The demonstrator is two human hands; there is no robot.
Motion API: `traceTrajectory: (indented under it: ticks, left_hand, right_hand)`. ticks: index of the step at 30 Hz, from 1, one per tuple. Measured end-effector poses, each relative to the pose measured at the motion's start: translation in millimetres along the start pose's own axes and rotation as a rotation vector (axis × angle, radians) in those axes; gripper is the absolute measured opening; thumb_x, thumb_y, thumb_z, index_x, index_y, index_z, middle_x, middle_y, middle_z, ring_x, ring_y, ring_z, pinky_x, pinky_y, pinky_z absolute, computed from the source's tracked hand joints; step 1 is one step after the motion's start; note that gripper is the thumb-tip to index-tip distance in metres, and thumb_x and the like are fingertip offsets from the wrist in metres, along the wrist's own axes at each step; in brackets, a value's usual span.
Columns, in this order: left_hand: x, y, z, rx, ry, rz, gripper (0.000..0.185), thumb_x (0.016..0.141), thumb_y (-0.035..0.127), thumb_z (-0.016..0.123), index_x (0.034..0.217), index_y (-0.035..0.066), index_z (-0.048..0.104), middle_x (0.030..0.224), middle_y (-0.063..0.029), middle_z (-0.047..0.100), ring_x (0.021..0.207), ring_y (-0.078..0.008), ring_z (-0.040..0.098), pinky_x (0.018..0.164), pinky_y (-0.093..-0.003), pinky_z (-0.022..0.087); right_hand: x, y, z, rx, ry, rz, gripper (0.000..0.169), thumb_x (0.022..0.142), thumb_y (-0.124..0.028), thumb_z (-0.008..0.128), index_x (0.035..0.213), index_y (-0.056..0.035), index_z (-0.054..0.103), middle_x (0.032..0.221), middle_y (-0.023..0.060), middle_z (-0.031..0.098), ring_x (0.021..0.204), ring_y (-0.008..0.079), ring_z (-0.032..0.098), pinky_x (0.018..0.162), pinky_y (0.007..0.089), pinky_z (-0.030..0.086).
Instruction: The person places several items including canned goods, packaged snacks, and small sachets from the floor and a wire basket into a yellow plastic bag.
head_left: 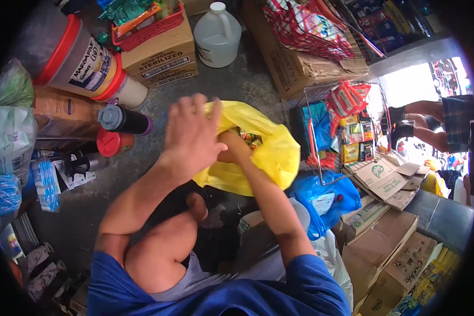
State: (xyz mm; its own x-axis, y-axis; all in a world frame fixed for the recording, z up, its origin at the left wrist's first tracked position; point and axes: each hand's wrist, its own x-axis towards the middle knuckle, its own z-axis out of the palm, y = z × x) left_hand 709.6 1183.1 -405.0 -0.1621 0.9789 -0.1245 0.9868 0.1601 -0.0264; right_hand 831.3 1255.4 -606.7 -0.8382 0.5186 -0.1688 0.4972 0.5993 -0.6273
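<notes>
A yellow plastic bag (276,154) sits with its mouth open on the floor in front of me. My left hand (193,134) is over the bag's left rim, fingers apart, with nothing seen in it. Into the bag's mouth reaches my right hand (231,148); its fingers are hidden, so any hold there cannot be made out. Small colourful packets (251,139) show inside the bag beside my right wrist.
On the left stand a black tumbler (130,119), a red-lidded jar (112,142) and stacked tubs (81,63). A clear jug (218,37) is beyond the bag. To the right are a wire basket (347,130), a blue bag (326,203), cartons (379,249) and another person's legs (422,122).
</notes>
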Motion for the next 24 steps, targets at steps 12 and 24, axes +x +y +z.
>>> traceTrajectory:
  ticks: [12, 24]
  left_hand:
    - [-16.7, -53.0, 69.0, -1.108, -0.011, -0.456, 0.060, 0.082, 0.012, 0.059, 0.133, 0.007, 0.029, 0.101, -0.0207, 0.061, 0.091, -0.0356, 0.064, 0.082, -0.0441, 0.050]
    - [-24.5, -49.5, 32.6, -1.167, 0.168, -0.188, 0.058, 0.079, 0.001, 0.051, 0.135, 0.010, 0.038, 0.102, -0.0195, 0.059, 0.093, -0.0373, 0.062, 0.087, -0.0448, 0.048]
  right_hand:
    - [77.8, 50.1, -30.3, -0.529, -0.410, 0.052, 0.055, 0.081, -0.020, 0.065, 0.134, -0.0153, 0.054, 0.132, 0.0123, 0.058, 0.125, 0.0286, 0.052, 0.106, 0.0403, 0.040]
    - [6.2, -32.1, -1.3, -0.234, 0.157, 0.172, 0.051, 0.092, -0.032, 0.054, 0.138, -0.0100, 0.048, 0.133, 0.0184, 0.054, 0.122, 0.0370, 0.052, 0.104, 0.0472, 0.039]
